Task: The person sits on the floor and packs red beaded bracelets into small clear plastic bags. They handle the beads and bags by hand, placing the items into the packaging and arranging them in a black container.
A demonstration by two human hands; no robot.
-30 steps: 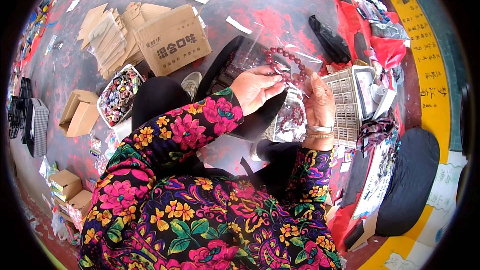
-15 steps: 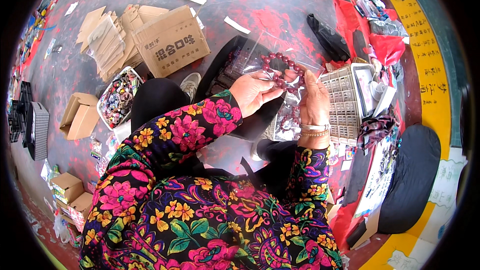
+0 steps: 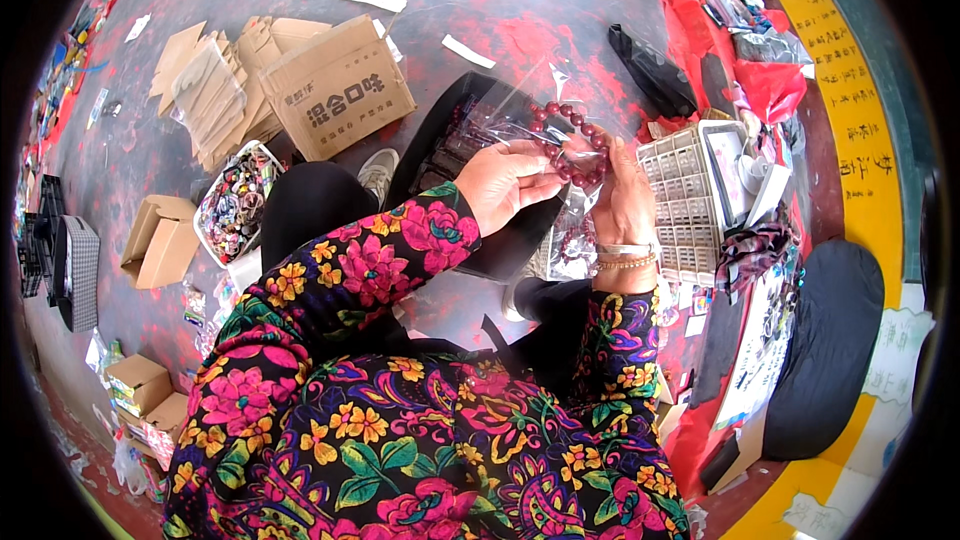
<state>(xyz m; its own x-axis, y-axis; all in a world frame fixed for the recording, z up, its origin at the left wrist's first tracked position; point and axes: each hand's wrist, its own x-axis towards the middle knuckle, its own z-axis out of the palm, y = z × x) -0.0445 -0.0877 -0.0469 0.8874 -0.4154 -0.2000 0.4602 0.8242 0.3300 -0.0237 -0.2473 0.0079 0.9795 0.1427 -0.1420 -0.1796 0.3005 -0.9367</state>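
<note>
Fingers point(image 3: 541, 183) of the left hand point(image 3: 496, 184), head view, were pinched at the left side of the dark red bead bracelet point(image 3: 580, 179); the right hand point(image 3: 628, 202) had thumb and fingers closed at its right side. Couldn't tell whether either grip caught bead, clear film point(image 3: 558, 86), or both. Bracelet sat between the hands, loop open, above the right-hand part of the black bin point(image 3: 510, 258), with more red beads point(image 3: 573, 245) under glossy film just below. Off-white basket point(image 3: 690, 208) stood to the right of the right hand. Handling, my read: light; beads hard and probably smooth; stringing flexible, so the loop would sag if held at one point. Film looked thin, slick, easily creased; glare hid its edges. Best hold: two opposite points on the loop, pads squarely on beads, no hard tug, since the hidden cord was likely the weak part. Film was better taken by an edge.
</note>
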